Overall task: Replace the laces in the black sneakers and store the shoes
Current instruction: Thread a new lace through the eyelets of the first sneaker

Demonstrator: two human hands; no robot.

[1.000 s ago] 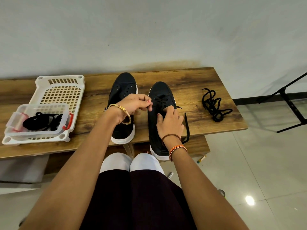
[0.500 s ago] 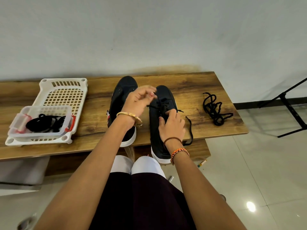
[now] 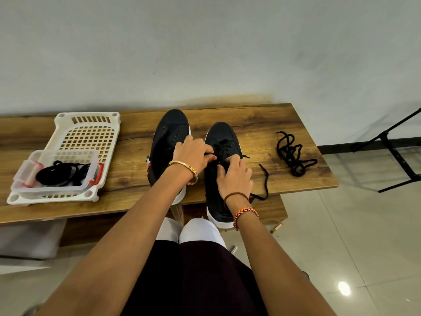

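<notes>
Both hands together over right sneaker (image 3: 222, 156) at near edge of wooden table (image 3: 262, 124). Left hand (image 3: 193, 153) pinching black lace (image 3: 222, 147) at eyelets; right hand (image 3: 235, 176) curled on tongue area, exact hold on lace hard to tell. Loose lace end (image 3: 264, 181) trails off right side. Left sneaker (image 3: 168, 137) just beside, unlaced. Spare lace bundle (image 3: 292, 153) far right. White basket (image 3: 88, 135) left, clear box (image 3: 57, 174) of laces inside.
</notes>
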